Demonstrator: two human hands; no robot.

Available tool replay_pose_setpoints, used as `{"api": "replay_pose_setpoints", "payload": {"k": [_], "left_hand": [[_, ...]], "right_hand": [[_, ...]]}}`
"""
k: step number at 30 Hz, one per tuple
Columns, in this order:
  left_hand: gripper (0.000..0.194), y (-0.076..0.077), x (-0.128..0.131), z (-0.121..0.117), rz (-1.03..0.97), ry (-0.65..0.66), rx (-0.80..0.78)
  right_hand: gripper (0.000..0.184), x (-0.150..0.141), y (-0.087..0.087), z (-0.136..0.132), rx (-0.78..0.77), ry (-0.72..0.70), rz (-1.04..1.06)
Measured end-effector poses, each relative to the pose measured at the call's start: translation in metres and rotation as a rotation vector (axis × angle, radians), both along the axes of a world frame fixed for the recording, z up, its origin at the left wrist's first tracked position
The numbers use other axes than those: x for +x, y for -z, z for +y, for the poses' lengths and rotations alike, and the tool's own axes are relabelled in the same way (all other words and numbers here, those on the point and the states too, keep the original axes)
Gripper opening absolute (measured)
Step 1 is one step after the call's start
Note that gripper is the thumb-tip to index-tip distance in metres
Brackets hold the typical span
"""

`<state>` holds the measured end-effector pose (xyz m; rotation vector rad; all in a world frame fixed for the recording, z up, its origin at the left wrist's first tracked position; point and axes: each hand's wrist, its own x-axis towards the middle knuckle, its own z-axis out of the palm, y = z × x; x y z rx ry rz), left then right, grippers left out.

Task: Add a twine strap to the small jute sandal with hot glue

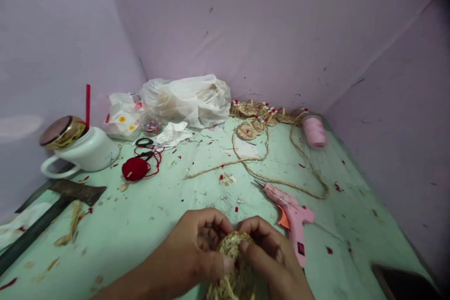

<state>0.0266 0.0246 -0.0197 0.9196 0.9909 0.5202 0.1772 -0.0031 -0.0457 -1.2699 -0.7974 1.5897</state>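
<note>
A woven straw piece (231, 249) of coiled, braided cord stands at the bottom middle, with a spot of red on it. My left hand (200, 248) grips its left side between thumb and fingers. On the opposite side my right hand (269, 255) pinches the upper edge, thumb on the near face. The lower part of the piece runs out of the picture. Just right of my right hand lies a pink glue gun (290, 218) with an orange trigger, its nozzle pointing to the upper left.
Braided cord (281, 182) loops behind the glue gun. Coiled straw pieces (251, 127) and a pink thread spool (314, 131) stand by the wall. Left are a hammer (66, 193), a white mug (96, 150), red yarn (135, 168), scissors (145, 142) and a plastic bag (193, 98). A dark object (401, 283) lies lower right.
</note>
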Motion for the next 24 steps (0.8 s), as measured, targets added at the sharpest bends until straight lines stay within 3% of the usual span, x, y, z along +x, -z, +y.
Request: {"api": "replay_pose_setpoints", "payload": {"k": [8, 13, 18, 24], "left_hand": [[0.018, 0.002, 0.01, -0.007, 0.113, -0.079, 0.015], [0.016, -0.003, 0.011, -0.01, 0.14, -0.061, 0.059], [0.015, -0.009, 0.013, -0.012, 0.213, -0.036, 0.096], [0.017, -0.006, 0.013, -0.01, 0.147, -0.044, 0.041]], "right_hand": [[0.022, 0.0, 0.012, -0.007, -0.172, 0.026, 0.343], [0.03, 0.001, 0.008, -0.009, -0.079, -0.042, 0.187], [0.031, -0.001, 0.009, -0.01, -0.06, -0.016, 0.028], [0.032, 0.0, 0.01, -0.011, -0.074, -0.039, 0.055]]}}
